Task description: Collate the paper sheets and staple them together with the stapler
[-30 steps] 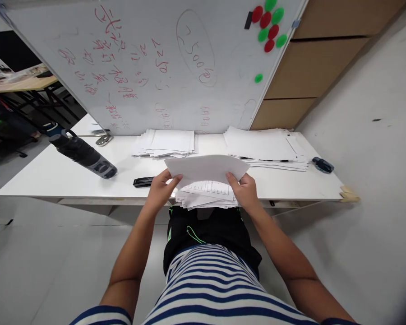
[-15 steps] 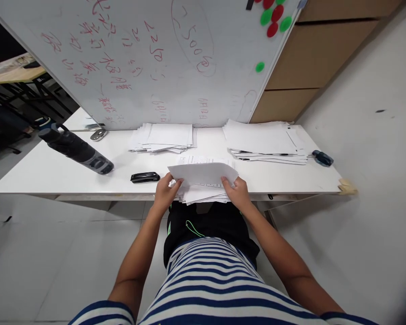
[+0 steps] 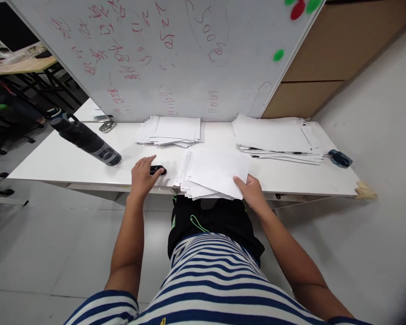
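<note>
My left hand (image 3: 142,175) is over a black stapler (image 3: 160,170) on the white desk, thumb and fingers spread apart and partly covering its left end. Whether the skin touches the stapler is hard to tell. Between thumb and fingers, my right hand (image 3: 252,192) pinches the lower right edge of white paper (image 3: 216,169). That paper lies over an untidy pile of sheets (image 3: 198,192) at the desk's front edge, right of the stapler; how many sheets are pinched does not show.
Behind are a left paper stack (image 3: 177,128) and a larger right stack (image 3: 274,133), below a whiteboard (image 3: 189,81). A dark bottle (image 3: 88,142) and a computer mouse (image 3: 107,126) sit to the left. Near the right edge lies a dark blue object (image 3: 340,158).
My left hand has let go of the paper and moved left to the stapler. The paper, raised and curved before, now lies flat on the pile, my right hand still on it.
</note>
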